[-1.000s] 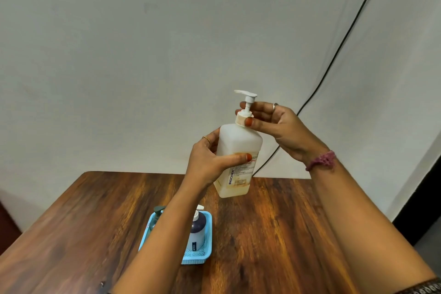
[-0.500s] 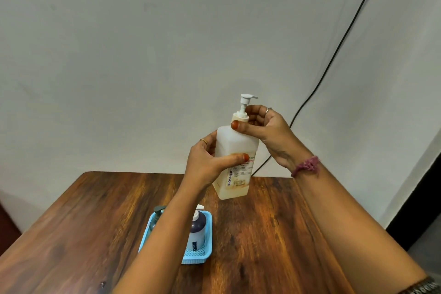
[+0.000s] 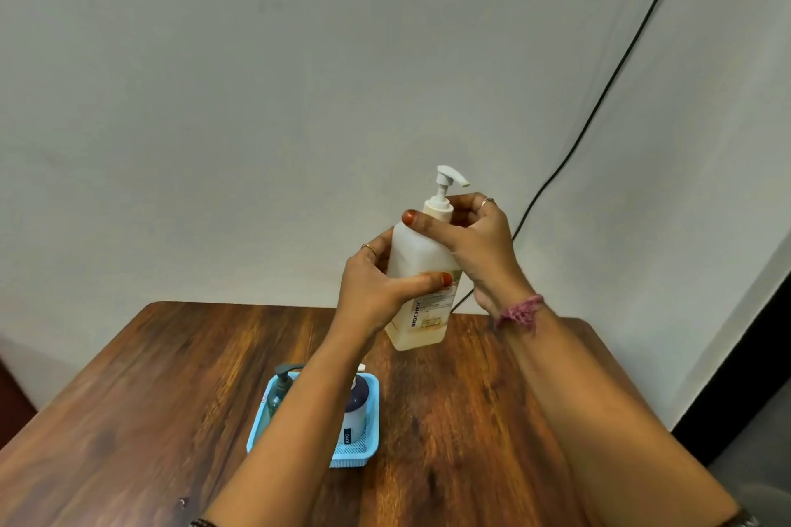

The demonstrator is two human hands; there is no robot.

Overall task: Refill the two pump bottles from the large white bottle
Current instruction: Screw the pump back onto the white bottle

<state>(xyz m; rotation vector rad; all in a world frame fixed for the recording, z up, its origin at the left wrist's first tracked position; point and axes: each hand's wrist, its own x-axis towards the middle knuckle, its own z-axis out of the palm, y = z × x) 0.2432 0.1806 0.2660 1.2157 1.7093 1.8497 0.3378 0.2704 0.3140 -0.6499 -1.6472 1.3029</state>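
Left hand (image 3: pixel 376 291): wrapped round the body of the large white bottle (image 3: pixel 421 270), thumb laid across the label side, remaining fingers curled behind; ring on one finger. Firm grip, bottle lifted clear above the table (image 3: pixel 128 398), slightly tilted.

Right hand (image 3: pixel 471 240): closed about the neck collar below the pump head (image 3: pixel 449 175), thumb in front, fingers curled behind; ring on one finger, braided pink band (image 3: pixel 520 310) at the wrist. Pump head raised, nozzle pointing right.

Large white bottle: translucent, pale liquid low in the base, printed label with blue lettering down one edge.

Blue basket (image 3: pixel 372 419): on the table beneath the left forearm, near centre. Contents: dark pump bottle (image 3: pixel 357 406) with white lower label, upright at the right side; teal pump bottle (image 3: pixel 280 387), upright at the left side, partly hidden by the forearm. Pump tops in place on both as far as visible.

Table: dark wood grain, set against a pale wall (image 3: pixel 257 98).

Black cable (image 3: pixel 599 98): running diagonally down the wall, passing behind the right hand.
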